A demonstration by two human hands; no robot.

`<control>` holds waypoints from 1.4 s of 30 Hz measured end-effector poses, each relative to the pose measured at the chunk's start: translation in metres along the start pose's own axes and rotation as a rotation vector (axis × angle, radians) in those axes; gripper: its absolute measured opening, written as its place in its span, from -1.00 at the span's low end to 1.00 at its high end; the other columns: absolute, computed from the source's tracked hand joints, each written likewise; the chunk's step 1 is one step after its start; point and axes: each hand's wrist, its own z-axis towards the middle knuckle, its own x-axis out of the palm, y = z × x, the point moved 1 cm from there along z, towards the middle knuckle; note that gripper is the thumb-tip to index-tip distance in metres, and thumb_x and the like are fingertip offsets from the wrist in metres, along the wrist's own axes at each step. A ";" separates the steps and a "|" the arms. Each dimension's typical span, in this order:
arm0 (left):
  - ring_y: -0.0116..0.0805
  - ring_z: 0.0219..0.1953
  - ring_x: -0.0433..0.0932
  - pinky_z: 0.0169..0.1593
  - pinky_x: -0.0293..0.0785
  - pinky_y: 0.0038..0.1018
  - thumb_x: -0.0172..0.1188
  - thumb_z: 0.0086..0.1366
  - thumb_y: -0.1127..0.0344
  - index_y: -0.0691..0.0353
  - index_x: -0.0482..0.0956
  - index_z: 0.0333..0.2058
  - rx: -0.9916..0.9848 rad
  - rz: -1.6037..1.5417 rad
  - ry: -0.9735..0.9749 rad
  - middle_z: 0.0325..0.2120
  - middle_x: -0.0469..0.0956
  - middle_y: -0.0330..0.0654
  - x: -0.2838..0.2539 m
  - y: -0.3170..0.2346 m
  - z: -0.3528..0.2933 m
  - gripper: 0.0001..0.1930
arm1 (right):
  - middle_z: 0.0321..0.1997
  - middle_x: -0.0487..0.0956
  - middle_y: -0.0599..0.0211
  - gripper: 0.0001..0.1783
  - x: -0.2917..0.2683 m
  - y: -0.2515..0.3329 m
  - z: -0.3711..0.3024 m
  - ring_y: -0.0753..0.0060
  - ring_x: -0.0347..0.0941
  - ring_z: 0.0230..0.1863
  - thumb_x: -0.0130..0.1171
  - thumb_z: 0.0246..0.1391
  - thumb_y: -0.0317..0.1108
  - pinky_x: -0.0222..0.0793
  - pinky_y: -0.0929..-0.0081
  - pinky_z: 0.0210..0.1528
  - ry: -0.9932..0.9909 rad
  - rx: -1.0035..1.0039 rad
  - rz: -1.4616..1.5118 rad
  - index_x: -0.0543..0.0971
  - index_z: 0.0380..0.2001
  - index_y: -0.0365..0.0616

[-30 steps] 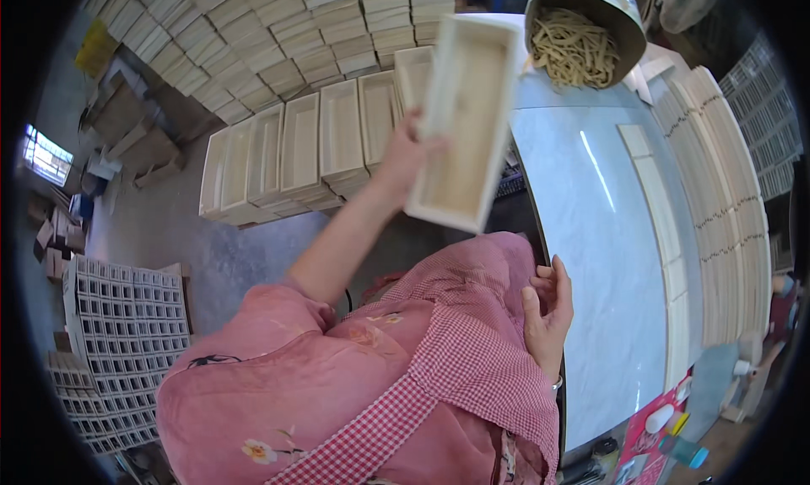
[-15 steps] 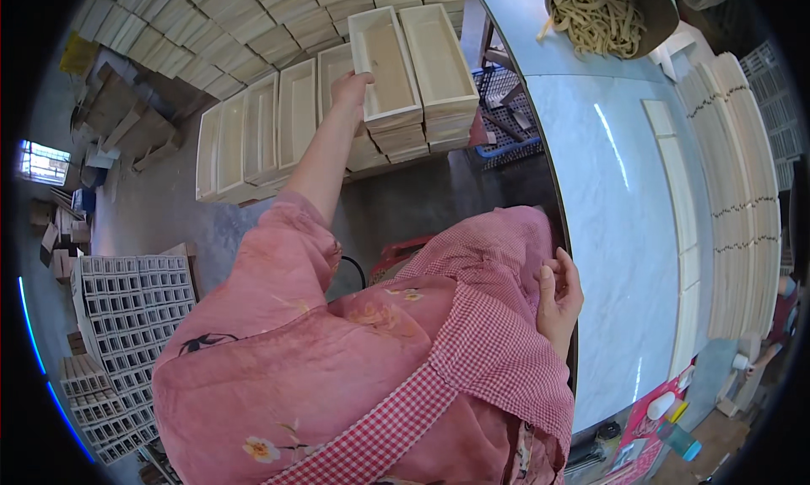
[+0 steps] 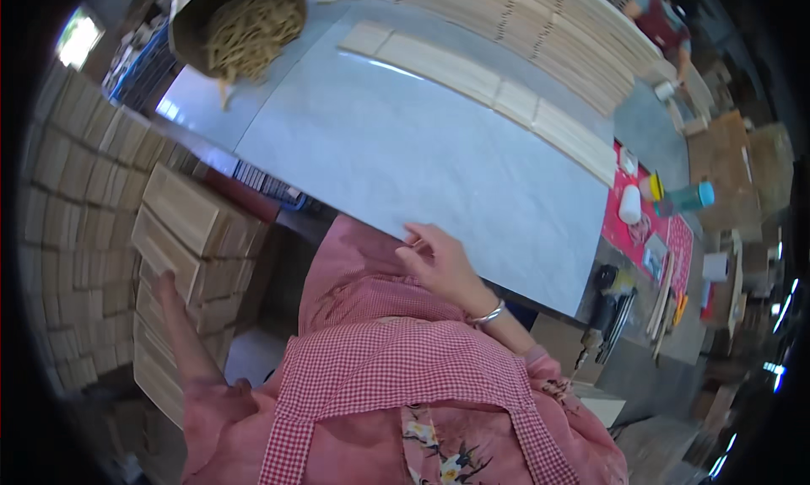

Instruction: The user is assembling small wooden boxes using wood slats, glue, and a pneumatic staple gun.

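Observation:
Shallow pale wooden boxes stand in stacks at the left. My left hand (image 3: 166, 288), small and blurred, reaches out to the rim of one open wooden box (image 3: 171, 250) and grips it; the fingers are partly hidden. Another wooden box (image 3: 186, 207) tops the stack right beside it. Close to the near edge of the pale blue-grey table (image 3: 405, 156), my right hand (image 3: 440, 266) hangs loosely curled, fingers apart and nothing in them. A silver bangle circles that wrist.
A bin of curly wood strips (image 3: 253, 34) sits at the table's far left. Flat wooden strips (image 3: 481, 84) line the far side, before stacked boards (image 3: 540, 29). Bottles (image 3: 688, 198) stand on a red cloth at right. A co-worker (image 3: 660, 29) is at far right.
My view has swung to the right, so the table now fills the middle and the boxes sit at the left. My left hand stays at the box; my right hand is over the table's near edge.

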 end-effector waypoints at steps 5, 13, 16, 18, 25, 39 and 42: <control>-0.02 0.03 0.52 0.10 0.48 -0.21 0.16 0.37 0.15 0.45 0.42 0.18 0.200 0.140 -0.206 0.08 0.48 0.19 -0.031 -0.009 0.024 -0.45 | -0.02 0.60 0.18 -0.55 -0.145 -0.081 0.041 0.12 0.52 -0.02 0.31 0.06 -0.35 0.42 0.33 0.10 -0.457 -0.336 -0.741 0.56 0.04 -0.22; 0.00 0.21 0.43 0.27 0.37 -0.22 0.10 0.46 0.23 0.37 0.36 0.27 0.537 0.270 -0.236 0.22 0.38 0.14 0.054 -0.147 -0.047 -0.50 | 0.03 0.51 0.09 -0.39 -0.311 -0.131 0.072 -0.04 0.44 0.03 0.39 -0.01 -0.08 0.38 0.18 0.15 -0.344 0.305 -1.111 0.49 0.06 -0.16; -0.08 0.28 0.35 0.33 0.28 -0.22 0.24 0.35 0.36 0.23 0.46 0.19 0.870 0.135 0.031 0.22 0.39 0.02 0.145 -0.198 -0.071 -0.55 | -0.02 0.50 0.12 -0.41 -0.322 -0.125 0.065 -0.02 0.43 0.01 0.43 -0.05 -0.05 0.39 0.19 0.12 -0.240 0.416 -1.099 0.50 -0.02 -0.13; -0.10 0.29 0.34 0.33 0.28 -0.22 0.28 0.28 0.43 0.20 0.48 0.17 1.070 0.139 0.092 0.22 0.40 -0.02 0.202 -0.218 -0.091 -0.53 | -0.08 0.49 0.16 -0.43 -0.322 -0.128 0.065 0.00 0.43 -0.02 0.47 -0.11 -0.03 0.40 0.22 0.07 -0.180 0.400 -1.113 0.51 -0.13 -0.11; 0.02 0.34 0.29 0.34 0.26 -0.17 0.12 0.07 0.56 0.18 0.34 0.28 1.481 0.277 0.578 0.34 0.31 -0.02 0.368 -0.286 -0.118 -0.29 | -0.21 0.47 0.25 -0.58 -0.308 -0.118 0.045 0.13 0.39 -0.10 0.52 -0.15 -0.11 0.39 0.31 -0.03 -0.182 0.304 -0.896 0.52 -0.36 -0.08; 0.14 -0.21 0.58 -0.08 0.50 -0.09 0.09 0.20 0.36 0.25 0.57 -0.33 1.485 0.913 1.036 -0.29 0.65 0.01 0.343 -0.289 -0.132 -0.86 | -0.37 0.63 0.05 -0.71 -0.280 -0.060 -0.009 -0.11 0.56 -0.38 0.13 0.15 -0.34 0.46 0.08 -0.32 -0.450 0.323 -1.004 0.56 -0.05 -0.05; 0.13 -0.20 0.59 -0.07 0.51 -0.10 0.07 0.20 0.38 0.20 0.58 -0.14 1.414 0.954 1.112 -0.28 0.64 0.05 0.316 -0.276 -0.173 -0.75 | -0.37 0.65 0.02 -0.64 -0.225 -0.051 -0.014 -0.13 0.57 -0.40 0.10 0.11 -0.39 0.48 0.08 -0.31 -0.372 0.358 -1.055 0.57 0.01 -0.06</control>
